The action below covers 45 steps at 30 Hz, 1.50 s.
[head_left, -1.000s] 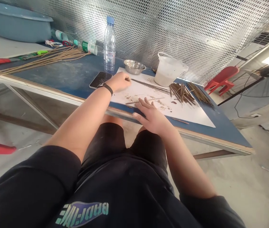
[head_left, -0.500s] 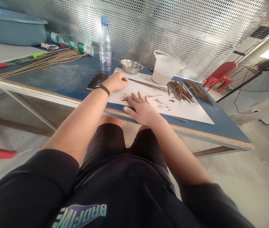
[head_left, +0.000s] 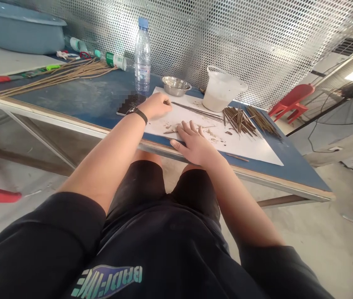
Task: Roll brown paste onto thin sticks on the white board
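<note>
My left hand (head_left: 158,106) is closed over the white board (head_left: 251,149), its fingers curled; whatever they hold is hidden. Just to its right lie long thin dark sticks (head_left: 198,111). Flat on the board, nearer the edge, rests my right hand (head_left: 195,145) with fingers stretched out. Part of a thin brown stick (head_left: 170,132) shows beside it, its other end hidden at the hand. Brown crumbs (head_left: 212,135) are scattered around those fingers. A pile of short brown sticks (head_left: 240,120) lies at the board's right side.
Behind the hands stand a steel bowl (head_left: 176,86), a white plastic pitcher (head_left: 221,91) and an upright water bottle (head_left: 142,58). A phone (head_left: 131,103) lies by my left wrist. Long tan strips (head_left: 70,74) and a blue basin (head_left: 20,31) are at left.
My right hand has slid slightly to the right on the board, and more of the thin stick beside it shows. My left hand stays closed in nearly the same place. The view has shifted a little.
</note>
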Motion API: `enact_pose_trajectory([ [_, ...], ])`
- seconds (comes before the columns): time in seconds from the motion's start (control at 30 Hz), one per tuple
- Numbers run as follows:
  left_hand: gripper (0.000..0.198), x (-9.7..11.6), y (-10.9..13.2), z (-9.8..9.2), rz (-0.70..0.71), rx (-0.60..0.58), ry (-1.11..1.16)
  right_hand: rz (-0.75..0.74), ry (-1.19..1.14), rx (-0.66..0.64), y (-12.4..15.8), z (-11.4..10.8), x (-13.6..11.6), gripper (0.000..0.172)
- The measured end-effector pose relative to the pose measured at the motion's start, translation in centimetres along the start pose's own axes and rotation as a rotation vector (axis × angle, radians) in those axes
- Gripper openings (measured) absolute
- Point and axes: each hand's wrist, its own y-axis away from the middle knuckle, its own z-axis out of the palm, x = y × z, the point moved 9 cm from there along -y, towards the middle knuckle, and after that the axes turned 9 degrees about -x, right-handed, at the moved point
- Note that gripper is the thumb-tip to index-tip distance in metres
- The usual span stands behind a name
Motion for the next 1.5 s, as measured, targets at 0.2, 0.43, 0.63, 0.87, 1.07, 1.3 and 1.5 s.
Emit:
enact_pose_trajectory([
  [0.2, 0.004, -0.1, -0.1, 0.1, 0.007, -0.002, -0.006, -0.059, 0.022, -0.031, -1.8, -0.1, -0.1, 0.116],
  [0.43, 0.005, 0.1, -0.1, 0.2, 0.004, -0.032, 0.012, -0.148, -0.021, -0.041, 2.0, 0.1, 0.1, 0.123],
  [0.63, 0.005, 0.1, 0.1, 0.1, -0.001, -0.038, 0.010, -0.123, -0.010, -0.036, -0.1, -0.1, -0.1, 0.124],
  [0.87, 0.009, 0.2, 0.1, 0.1, 0.001, -0.023, -0.038, -0.141, 0.017, -0.079, -0.7, -0.1, -0.3, 0.130],
  [1.07, 0.013, -0.1, -0.2, 0.1, -0.001, -0.030, -0.017, -0.206, -0.024, -0.062, 2.0, -0.3, -0.1, 0.120],
  [1.3, 0.008, -0.1, 0.0, 0.0, -0.006, -0.028, 0.012, -0.138, -0.011, -0.057, -1.7, -0.3, -0.2, 0.118],
  [1.5, 0.005, 0.4, 0.4, -0.1, 0.010, -0.028, -0.014, -0.183, -0.017, -0.062, -0.4, -0.3, -0.2, 0.119],
])
